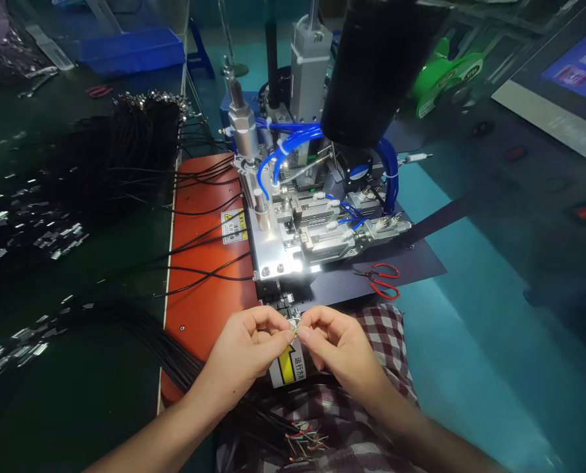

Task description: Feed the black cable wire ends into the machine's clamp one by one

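Observation:
My left hand (253, 348) and my right hand (342, 345) meet fingertip to fingertip at the front edge of the machine. Both are closed in a pinch on fine wire ends (295, 328), which look whitish and green; the fingers cover most of them. Just beyond the fingertips is the small metal front (286, 300) of the machine (322, 236). Below the hands is a label with a yellow arrow (287, 366). A bundle of black cables (273, 424) lies across my lap, its stripped ends showing coloured wires (305, 440).
Red-handled snips (384, 281) lie on the dark plate right of the machine. Black cables (204, 272) cross the orange base (199, 309). More cables with metal connectors (145, 125) cover the left table. A black cylinder (372, 72) hangs overhead, and a screen (579, 66) stands right.

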`<state>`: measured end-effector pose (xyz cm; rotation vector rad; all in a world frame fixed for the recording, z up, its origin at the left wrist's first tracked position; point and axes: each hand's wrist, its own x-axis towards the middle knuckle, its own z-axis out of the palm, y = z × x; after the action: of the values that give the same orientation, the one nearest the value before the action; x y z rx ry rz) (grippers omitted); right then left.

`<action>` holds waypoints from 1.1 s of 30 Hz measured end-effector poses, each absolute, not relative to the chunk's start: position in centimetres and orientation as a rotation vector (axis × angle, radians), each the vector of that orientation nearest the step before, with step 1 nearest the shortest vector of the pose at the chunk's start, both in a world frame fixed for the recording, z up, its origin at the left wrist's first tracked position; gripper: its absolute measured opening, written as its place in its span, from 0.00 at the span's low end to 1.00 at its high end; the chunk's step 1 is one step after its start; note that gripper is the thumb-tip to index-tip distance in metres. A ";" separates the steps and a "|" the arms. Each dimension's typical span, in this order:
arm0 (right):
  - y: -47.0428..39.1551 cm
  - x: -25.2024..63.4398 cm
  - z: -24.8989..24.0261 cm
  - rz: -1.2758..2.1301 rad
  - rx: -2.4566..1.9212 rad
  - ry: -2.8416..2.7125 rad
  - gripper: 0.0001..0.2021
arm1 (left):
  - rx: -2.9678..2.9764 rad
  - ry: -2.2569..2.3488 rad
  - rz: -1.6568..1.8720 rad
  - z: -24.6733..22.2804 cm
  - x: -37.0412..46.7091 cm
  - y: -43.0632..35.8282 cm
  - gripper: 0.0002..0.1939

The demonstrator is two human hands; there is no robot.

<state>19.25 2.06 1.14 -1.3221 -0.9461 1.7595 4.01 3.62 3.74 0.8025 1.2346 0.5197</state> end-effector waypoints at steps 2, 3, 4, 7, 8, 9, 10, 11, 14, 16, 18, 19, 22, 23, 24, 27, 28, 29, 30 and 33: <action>1.9 19.3 1.0 1.770 -1.310 -0.923 0.10 | 0.797 1.236 0.522 3.8 4.0 3.6 0.11; 1.9 19.3 1.0 1.772 -1.304 -0.920 0.10 | 0.795 1.238 0.520 3.8 4.0 3.6 0.11; 1.8 19.2 1.0 1.763 -1.303 -0.928 0.10 | 0.790 1.238 0.520 3.8 4.0 3.6 0.11; 1.5 19.1 1.2 1.622 -1.329 -1.039 0.09 | 0.774 1.227 0.527 3.7 4.0 3.6 0.12; 1.5 19.1 1.2 1.568 -1.339 -1.075 0.09 | 0.774 1.223 0.532 3.7 4.0 3.6 0.11; 1.4 19.1 1.2 1.542 -1.344 -1.089 0.08 | 0.777 1.222 0.535 3.7 4.0 3.6 0.11; 1.4 19.1 1.2 1.551 -1.345 -1.079 0.09 | 0.780 1.226 0.535 3.7 4.0 3.6 0.11; 1.5 19.1 1.2 1.588 -1.340 -1.052 0.09 | 0.782 1.232 0.532 3.7 4.0 3.6 0.11; 1.8 19.4 1.1 1.683 -1.315 -1.006 0.09 | 0.769 1.251 0.519 3.7 4.0 3.6 0.12; 2.0 19.6 1.1 1.647 -1.326 -1.064 0.08 | 0.764 1.260 0.515 3.7 4.0 3.6 0.13; 2.1 19.6 1.1 1.560 -1.349 -1.160 0.07 | 0.767 1.261 0.519 3.7 4.0 3.6 0.13; 2.1 19.6 1.2 1.499 -1.357 -1.216 0.06 | 0.768 1.257 0.522 3.7 4.0 3.6 0.13; 1.9 19.5 1.3 1.275 -1.346 -1.389 0.04 | 0.775 1.232 0.524 3.5 4.0 3.6 0.12; 1.9 19.5 1.3 1.213 -1.336 -1.438 0.05 | 0.777 1.224 0.526 3.5 4.0 3.6 0.12; 1.8 19.4 1.3 1.165 -1.329 -1.475 0.06 | 0.781 1.218 0.532 3.4 4.0 3.6 0.12; 1.8 19.3 1.4 1.151 -1.336 -1.472 0.07 | 0.806 1.218 0.583 3.4 4.1 3.4 0.11; 1.8 19.2 1.4 1.206 -1.347 -1.421 0.07 | 0.823 1.222 0.608 3.4 4.2 3.3 0.10; 1.8 19.2 1.4 1.292 -1.355 -1.352 0.08 | 0.843 1.226 0.635 3.5 4.2 3.2 0.09; 1.8 19.1 1.4 1.392 -1.355 -1.273 0.08 | 0.866 1.226 0.660 3.6 4.3 3.1 0.09; 1.9 19.1 1.4 1.611 -1.315 -1.084 0.09 | 0.920 1.209 0.711 3.6 4.4 2.8 0.07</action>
<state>19.12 1.87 1.37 -1.3148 -1.0837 1.6107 4.37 2.78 3.62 0.9200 1.2085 0.7111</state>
